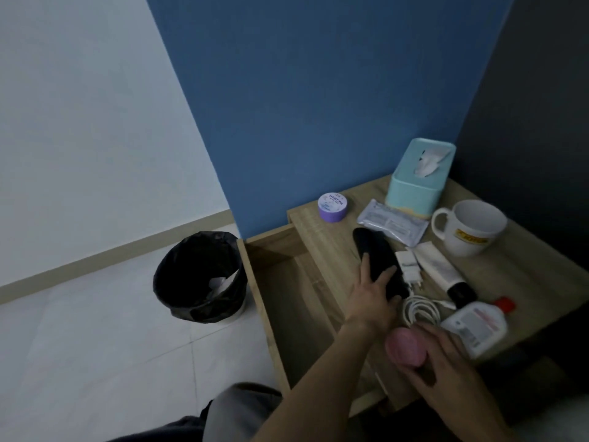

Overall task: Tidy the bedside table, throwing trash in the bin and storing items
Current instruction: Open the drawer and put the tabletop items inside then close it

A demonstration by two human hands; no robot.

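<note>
Left hand (pixel 371 291): fingers spread flat over the near end of a black case (pixel 379 263), touching, not yet closed round it. Right hand (pixel 446 362): wrapped round a pink round object (pixel 402 346), identity unclear. Case lies on the bedside table (pixel 526 269), long axis running away from the left hand toward the purple tin (pixel 334 207). Open drawer (pixel 293 301) sits directly left of the case; bin (pixel 199 277) further left on the floor. Left hand is nearer; likely a short sideways carry into the drawer.

Wood-grain table (pixel 322 237), glossy mug (pixel 471 231), seemingly matt black case (pixel 379 260)
</note>
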